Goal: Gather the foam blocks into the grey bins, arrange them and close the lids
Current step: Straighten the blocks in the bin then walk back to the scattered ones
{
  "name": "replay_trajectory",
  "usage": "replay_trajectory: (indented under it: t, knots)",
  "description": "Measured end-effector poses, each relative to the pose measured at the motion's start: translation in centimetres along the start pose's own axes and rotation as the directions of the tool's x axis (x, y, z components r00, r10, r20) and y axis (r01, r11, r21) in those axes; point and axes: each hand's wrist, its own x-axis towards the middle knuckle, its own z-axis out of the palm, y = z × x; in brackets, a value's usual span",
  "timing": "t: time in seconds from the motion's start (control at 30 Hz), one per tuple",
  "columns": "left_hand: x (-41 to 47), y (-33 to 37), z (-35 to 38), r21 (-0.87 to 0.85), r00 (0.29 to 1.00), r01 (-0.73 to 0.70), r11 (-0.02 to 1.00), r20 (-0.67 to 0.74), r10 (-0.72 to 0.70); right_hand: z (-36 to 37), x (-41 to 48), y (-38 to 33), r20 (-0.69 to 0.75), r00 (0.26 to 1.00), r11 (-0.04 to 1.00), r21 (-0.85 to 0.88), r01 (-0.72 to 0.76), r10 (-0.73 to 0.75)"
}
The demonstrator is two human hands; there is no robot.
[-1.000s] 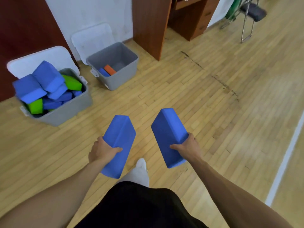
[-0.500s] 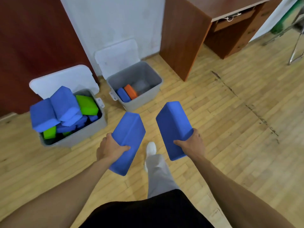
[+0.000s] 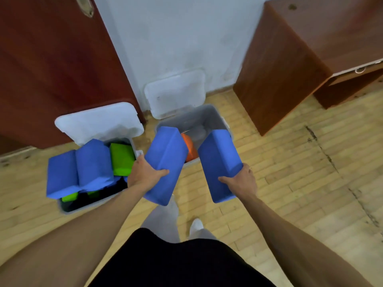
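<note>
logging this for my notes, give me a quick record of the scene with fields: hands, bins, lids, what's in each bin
left hand: grips a blue block
right hand: grips a second blue block
left bin: heaped above the rim with blue blocks and a green block
right bin: mostly bare inside, an orange block showing
left lid: open, upright behind its bin
right lid: open, upright against the wall

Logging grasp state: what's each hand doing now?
Left hand: holding a blue foam block.
Right hand: holding another blue foam block.
</note>
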Motion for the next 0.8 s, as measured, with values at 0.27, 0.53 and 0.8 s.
replay_trajectory:
  t: [0.27,0.53,0.8]
  knots:
    - [15.7,3.5,-1.3,0.087,0.993,0.087,0.992,0.066,-0.093,3.9,11.9,-10.6,0.072,0.991,0.979,-0.177,-0.102,0.116]
    - [27.3,9.1,1.0,0.159,0.974,0.154,0.975,0.142,-0.177,4.0,23.8,-16.0,0.049,0.985,0.985,0.044,-0.17,0.168]
    - [41.2,9.4,17.7,0.106,0.938,0.299,0.948,0.15,-0.312,12.4,43.7,-9.4,0.098,0.949,0.951,0.057,-0.305,0.299]
